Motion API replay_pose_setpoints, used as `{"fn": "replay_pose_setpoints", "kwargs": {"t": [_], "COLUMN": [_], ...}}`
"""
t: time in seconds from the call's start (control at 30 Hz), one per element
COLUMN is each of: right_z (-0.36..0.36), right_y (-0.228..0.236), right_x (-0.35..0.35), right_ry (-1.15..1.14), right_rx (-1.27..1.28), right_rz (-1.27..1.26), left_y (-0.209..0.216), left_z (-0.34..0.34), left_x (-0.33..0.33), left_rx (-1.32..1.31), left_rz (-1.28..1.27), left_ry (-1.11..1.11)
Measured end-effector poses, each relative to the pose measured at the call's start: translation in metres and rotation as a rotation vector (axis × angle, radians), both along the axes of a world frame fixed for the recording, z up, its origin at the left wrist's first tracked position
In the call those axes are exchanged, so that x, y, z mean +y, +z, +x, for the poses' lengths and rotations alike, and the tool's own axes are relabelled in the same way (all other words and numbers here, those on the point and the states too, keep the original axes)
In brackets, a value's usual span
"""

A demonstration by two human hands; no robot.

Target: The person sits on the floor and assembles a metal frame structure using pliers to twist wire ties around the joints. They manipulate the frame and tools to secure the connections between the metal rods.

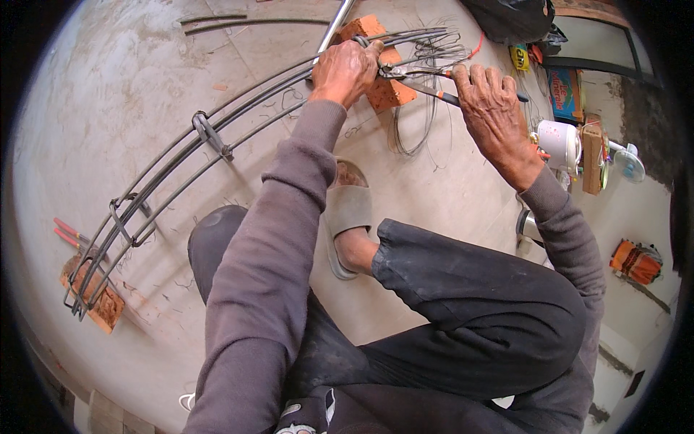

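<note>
A long rebar cage (pixel 163 155) of several thin steel bars tied with stirrups runs from the lower left to the top centre. Near its far end, my left hand (pixel 347 71) is closed around the bars, beside an orange brick (pixel 390 94) under the cage. My right hand (pixel 493 108) grips the handles of tying pincers (pixel 426 74), dark with orange parts. Their jaws meet the cage right by my left fingertips; whether they bite a wire there is too small to tell. Thin tie wires (pixel 416 141) hang in a loose bundle past the brick.
A second brick (pixel 105 304) props the cage's near end, with red-handled pliers (pixel 69 233) close by. A shiny metal tube (pixel 338 22) and loose rods (pixel 246 23) lie beyond. A black bag (pixel 513 20), a cardboard box (pixel 565 94) and a white tub (pixel 558 145) stand at right.
</note>
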State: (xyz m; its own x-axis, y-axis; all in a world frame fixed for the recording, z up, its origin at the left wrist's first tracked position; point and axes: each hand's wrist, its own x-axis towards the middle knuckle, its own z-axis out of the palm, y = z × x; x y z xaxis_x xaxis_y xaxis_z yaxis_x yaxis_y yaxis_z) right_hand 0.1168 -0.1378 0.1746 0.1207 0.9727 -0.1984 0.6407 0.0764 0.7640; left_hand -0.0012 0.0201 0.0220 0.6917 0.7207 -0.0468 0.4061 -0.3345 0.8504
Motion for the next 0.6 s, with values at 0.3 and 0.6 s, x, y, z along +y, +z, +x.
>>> {"fn": "replay_pose_setpoints", "kwargs": {"t": [0.3, 0.6], "right_z": [-0.007, -0.012], "right_y": [0.004, 0.004], "right_x": [0.004, 0.004], "right_ry": [0.080, -0.040], "right_rx": [-0.062, -0.042], "right_rz": [0.051, -0.031], "left_y": [0.013, 0.011], "left_z": [0.009, -0.003], "left_x": [0.008, 0.013], "left_rx": [0.153, 0.087], "left_rz": [-0.225, -0.728], "left_ry": [-0.130, -0.255]}}
